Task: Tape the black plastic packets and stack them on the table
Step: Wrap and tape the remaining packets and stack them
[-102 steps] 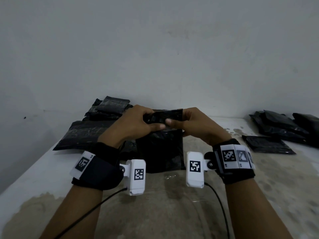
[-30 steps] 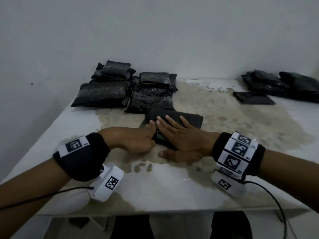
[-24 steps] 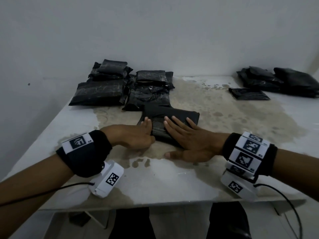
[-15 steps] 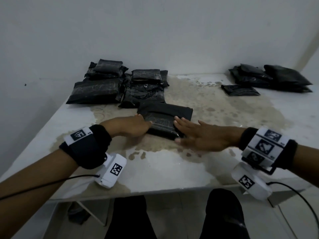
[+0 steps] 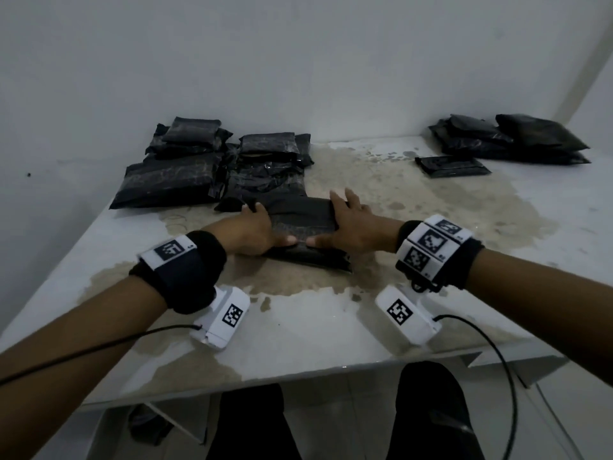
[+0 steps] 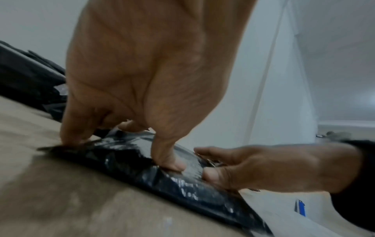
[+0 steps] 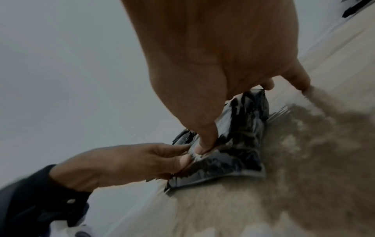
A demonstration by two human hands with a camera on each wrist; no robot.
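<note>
Fingers [image 5: 257,210] of the left hand [image 5: 252,230] are curling over the left edge of a black plastic packet [image 5: 303,224], and the thumb is pressing down on its near edge; the right hand [image 5: 348,227] is gripping the opposite edge the same way, its fingers [image 5: 345,200] lying along the right side and its thumb coming in to meet the left thumb. Between the two hands the packet is lying flat on the tabletop [image 5: 298,333], over a tan stain.

From the head view alone the other packets are showing: a pile of black packets [image 5: 185,167] beyond the left fingers against the wall, a single flat packet [image 5: 451,166] well beyond the right fingers, and a second pile [image 5: 510,137] farther right.

Closer in, the left wrist view is showing what the head view is not: glossy crinkled film on the packet [image 6: 129,155] with pale reflections, and the left thumb [image 6: 168,160] denting it just beside the right thumb. In the right wrist view the packet [image 7: 241,141] is looking wrinkled and shiny, its near corner lifting slightly, with both thumbs pinching the film at one spot.
</note>
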